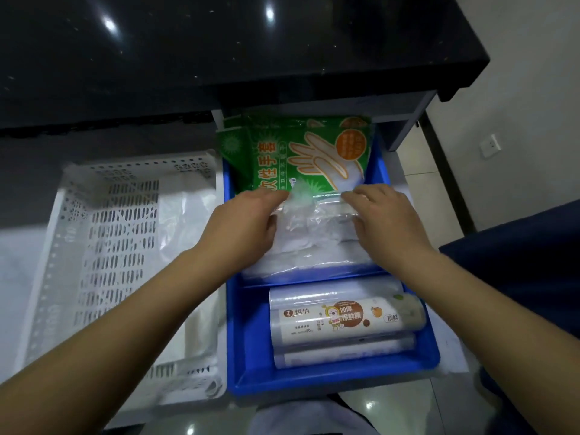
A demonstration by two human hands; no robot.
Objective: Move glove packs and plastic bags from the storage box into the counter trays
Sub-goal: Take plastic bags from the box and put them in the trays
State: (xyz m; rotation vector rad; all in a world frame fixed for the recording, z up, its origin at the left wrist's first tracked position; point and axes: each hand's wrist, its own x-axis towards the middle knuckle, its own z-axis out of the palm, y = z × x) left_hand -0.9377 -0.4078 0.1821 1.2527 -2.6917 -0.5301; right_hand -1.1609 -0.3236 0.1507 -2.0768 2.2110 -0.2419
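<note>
- at the far left, a white perforated plastic basket [56,246] is sitting below a black speckled stone counter [219,42], and a few loose thin clear bags [185,215] are lying against its right inner wall.
- just right of the basket, the left hand [241,224] is reaching over the wall of a blue rectangular plastic tray [329,383]. its fingers are curling round the crumpled far-left corner of a flat stack of clear plastic bags [314,246], gripping it.
- this stack is lying across the middle of the blue tray, between the packs at the far end and the rolls at the near end.
- at the tray's far end, green printed glove packs [301,152] with a hand drawing are lying overlapped, partly tucked under the counter edge, their near edge meeting the stack.
- at the tray's near end, three white plastic rolls [342,318] are lying crosswise side by side, the middle one showing an orange and brown label.
- further right, the right hand [386,221] is bending its fingers over the stack's far-right edge, thumb pressing on top, clamping it.
- at the far right, dark blue cloth [518,252] is showing beside the tray, and a white wall socket [490,146] is sitting on the pale wall.
</note>
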